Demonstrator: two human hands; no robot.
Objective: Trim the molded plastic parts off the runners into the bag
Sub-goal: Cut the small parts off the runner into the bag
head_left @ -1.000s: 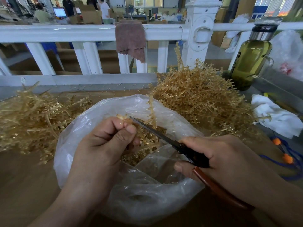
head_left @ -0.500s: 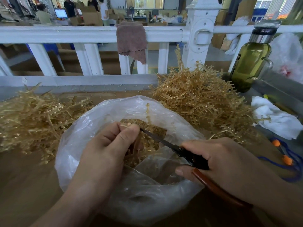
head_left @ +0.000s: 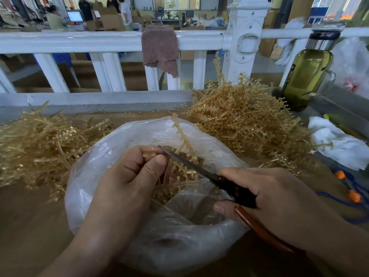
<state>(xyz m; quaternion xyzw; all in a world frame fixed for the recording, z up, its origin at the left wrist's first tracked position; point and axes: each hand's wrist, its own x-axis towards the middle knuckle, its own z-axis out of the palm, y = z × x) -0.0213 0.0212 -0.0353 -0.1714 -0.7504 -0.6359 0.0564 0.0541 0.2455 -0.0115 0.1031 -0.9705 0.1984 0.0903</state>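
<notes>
Bag (head_left: pixel 179 246) of clear plastic sits nearest on the brown table (head_left: pixel 24 226), its mouth rolled open and facing up between the two forearms. Over its left side the left hand (head_left: pixel 127 182) has thumb and fingers curled together, pinching the lower end of a gold runner (head_left: pixel 182 134) whose upper stem rises above the bag's far rim. Over the right side the right hand (head_left: pixel 279 198) grips a pair of scissors (head_left: pixel 235 190) by their reddish-brown handles, fingers wrapped round them. The dark blades point left and slightly away, showing as one thin line, and their tip meets the runner right at the left fingertips. Below the blades, a heap of small gold trimmed parts (head_left: pixel 175 188) lies inside the bag.

Just past the bag, a loose pile of gold runners (head_left: pixel 36 144) spreads on the table to the left, and a taller pile (head_left: pixel 245 124) stands to the right. At the right edge a blue cord (head_left: pixel 353 204) with orange pieces lies near a crumpled white cloth (head_left: pixel 339 144). Behind the right pile stands a green-tinted bottle (head_left: pixel 305 76) with a metal cap.

A white railing (head_left: pixel 79 40) runs along the table's far side with a brown rag (head_left: pixel 159 48) draped over its top bar. Beyond it are cardboard boxes and people standing in a workshop.
</notes>
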